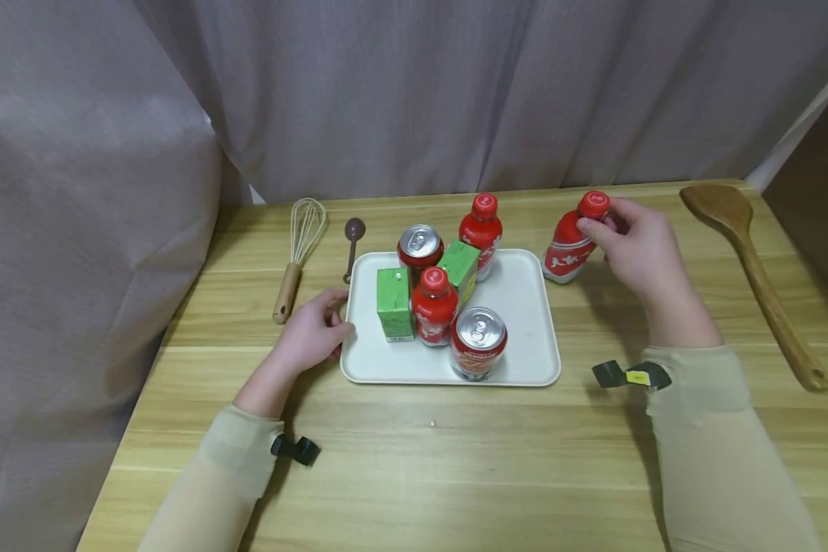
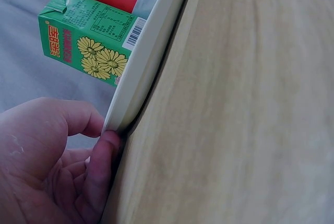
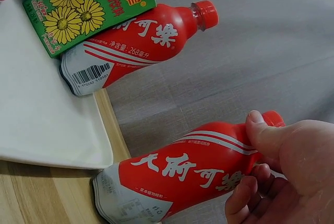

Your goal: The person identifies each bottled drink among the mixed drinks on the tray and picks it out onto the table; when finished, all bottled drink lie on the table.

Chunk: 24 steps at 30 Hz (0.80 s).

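Observation:
My right hand [image 1: 638,244] grips a red soda bottle [image 1: 567,249] around its neck, thumb on the near side. The bottle tilts just beyond the right edge of a white tray [image 1: 527,337], its base close to the table in the right wrist view. At the tray's left rim, my left hand [image 1: 312,331] pinches the edge between thumb and fingers. The tray bears a green drink carton [image 2: 86,38], a second carton [image 1: 459,264], a front red bottle [image 1: 435,310], a back red bottle [image 3: 151,38], and two drink cans, one at the front [image 1: 479,349] and one behind [image 1: 419,247].
A whisk [image 1: 297,261] and a small brown spoon [image 1: 353,244] lie left of the tray. On the far right is a wooden spatula [image 1: 759,264]. A grey curtain [image 1: 414,92] hangs behind the wooden table [image 1: 414,475].

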Each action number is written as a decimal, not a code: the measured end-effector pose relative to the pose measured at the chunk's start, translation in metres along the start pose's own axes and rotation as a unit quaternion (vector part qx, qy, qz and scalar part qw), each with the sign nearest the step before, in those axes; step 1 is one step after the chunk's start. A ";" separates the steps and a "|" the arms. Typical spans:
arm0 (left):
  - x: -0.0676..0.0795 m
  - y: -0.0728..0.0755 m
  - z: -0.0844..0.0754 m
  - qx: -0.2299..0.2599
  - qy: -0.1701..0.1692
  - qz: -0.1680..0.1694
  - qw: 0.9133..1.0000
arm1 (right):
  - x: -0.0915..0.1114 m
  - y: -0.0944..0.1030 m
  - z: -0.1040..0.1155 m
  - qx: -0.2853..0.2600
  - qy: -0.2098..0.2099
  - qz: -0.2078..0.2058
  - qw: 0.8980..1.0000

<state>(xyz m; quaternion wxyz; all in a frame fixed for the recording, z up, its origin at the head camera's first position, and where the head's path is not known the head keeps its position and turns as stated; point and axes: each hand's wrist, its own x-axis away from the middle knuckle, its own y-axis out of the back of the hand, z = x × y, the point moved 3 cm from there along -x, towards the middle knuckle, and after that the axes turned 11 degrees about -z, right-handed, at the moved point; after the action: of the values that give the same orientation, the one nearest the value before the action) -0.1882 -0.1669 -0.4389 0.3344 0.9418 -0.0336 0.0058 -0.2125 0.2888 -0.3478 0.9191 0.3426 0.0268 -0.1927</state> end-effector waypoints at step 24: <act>0.000 0.000 -0.001 -0.005 0.001 -0.001 1.000 | 0.051 -0.005 0.077 -0.147 0.121 -0.003 0.982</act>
<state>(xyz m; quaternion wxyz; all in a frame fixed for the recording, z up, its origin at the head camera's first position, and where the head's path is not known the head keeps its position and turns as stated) -0.1882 -0.1659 -0.4385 0.3388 0.9403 -0.0323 0.0062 -0.1741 0.2188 -0.3015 0.9490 0.2240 0.1667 -0.1463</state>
